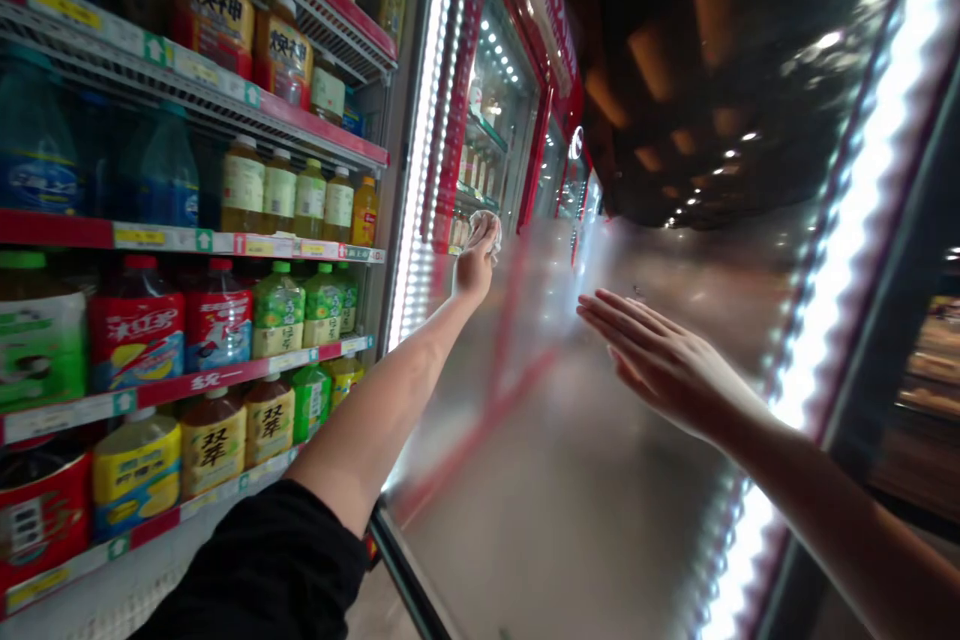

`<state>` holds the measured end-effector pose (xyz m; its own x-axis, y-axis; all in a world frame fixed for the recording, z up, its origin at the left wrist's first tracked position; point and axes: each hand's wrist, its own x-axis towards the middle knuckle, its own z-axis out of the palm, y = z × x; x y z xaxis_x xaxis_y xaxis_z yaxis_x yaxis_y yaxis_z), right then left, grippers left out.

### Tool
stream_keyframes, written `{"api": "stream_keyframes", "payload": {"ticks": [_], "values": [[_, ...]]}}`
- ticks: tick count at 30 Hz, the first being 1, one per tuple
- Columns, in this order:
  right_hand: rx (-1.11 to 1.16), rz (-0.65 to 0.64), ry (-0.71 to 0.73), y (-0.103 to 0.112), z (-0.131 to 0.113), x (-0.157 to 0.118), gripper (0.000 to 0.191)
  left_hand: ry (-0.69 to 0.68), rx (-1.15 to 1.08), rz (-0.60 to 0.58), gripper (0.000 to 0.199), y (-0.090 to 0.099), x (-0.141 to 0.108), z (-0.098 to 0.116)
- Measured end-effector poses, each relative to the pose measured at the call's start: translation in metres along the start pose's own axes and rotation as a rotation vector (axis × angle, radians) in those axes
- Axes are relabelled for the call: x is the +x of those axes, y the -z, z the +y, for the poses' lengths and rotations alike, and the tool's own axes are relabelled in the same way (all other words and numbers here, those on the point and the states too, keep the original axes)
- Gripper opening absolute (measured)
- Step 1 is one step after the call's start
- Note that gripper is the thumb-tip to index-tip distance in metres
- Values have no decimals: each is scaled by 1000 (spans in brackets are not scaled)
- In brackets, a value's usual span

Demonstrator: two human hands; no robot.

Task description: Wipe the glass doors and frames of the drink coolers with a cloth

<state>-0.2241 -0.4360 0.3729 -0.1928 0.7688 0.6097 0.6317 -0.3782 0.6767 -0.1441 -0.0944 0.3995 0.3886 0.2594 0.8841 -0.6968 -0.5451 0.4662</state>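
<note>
A crumpled whitish cloth [486,228] is gripped in my left hand [474,265], which is raised in front of the inner face of a glass door [525,460]. The fingers are wrapped round the cloth near the door's left part. On the right, my right hand [660,355] lies flat with its fingers stretched out and close beside each other, holding nothing. It is at or near the glass; whether the palm touches cannot be made out. The pane looks hazy across its lower and middle parts.
Shelves [217,380] of bottled drinks fill the left side. A bright light strip [427,120] runs up beside them, and another lit strip [817,310] lines the door's right edge. Red-framed coolers [551,120] stand beyond. A dark bottom edge [409,570] borders the door.
</note>
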Motion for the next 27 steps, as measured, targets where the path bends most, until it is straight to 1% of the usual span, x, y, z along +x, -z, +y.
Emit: {"api": "stream_keyframes", "payload": {"ticks": [3, 5, 9, 11, 14, 16, 19, 21, 22, 27], "values": [[-27, -13, 15, 9, 1, -3, 102, 19, 4, -2, 91, -1, -7, 3], [-40, -12, 5, 17, 3, -4, 102, 0, 16, -14, 90, -5, -7, 7], [-74, 17, -52, 32, 7, -2, 103, -136, 43, -43, 89, -24, 1, 26], [-105, 21, -51, 41, 7, -1, 103, -207, 42, -55, 90, -34, 4, 37], [-128, 4, -40, 56, 5, -1, 104, -266, 31, -98, 90, -38, 5, 46], [-144, 1, -49, 66, 5, -4, 104, -255, 27, -119, 91, -35, 3, 47], [-191, 0, -82, 79, 7, -13, 107, -200, 43, -74, 91, -31, 1, 49], [-222, -22, -102, 85, 9, -20, 110, -185, 51, -43, 90, -33, 1, 55], [-232, -28, -111, 87, 9, -23, 110, -196, 51, -49, 90, -37, 1, 60], [-237, -30, -141, 94, 6, -25, 111, -381, 25, -199, 85, -59, -7, 89]]}}
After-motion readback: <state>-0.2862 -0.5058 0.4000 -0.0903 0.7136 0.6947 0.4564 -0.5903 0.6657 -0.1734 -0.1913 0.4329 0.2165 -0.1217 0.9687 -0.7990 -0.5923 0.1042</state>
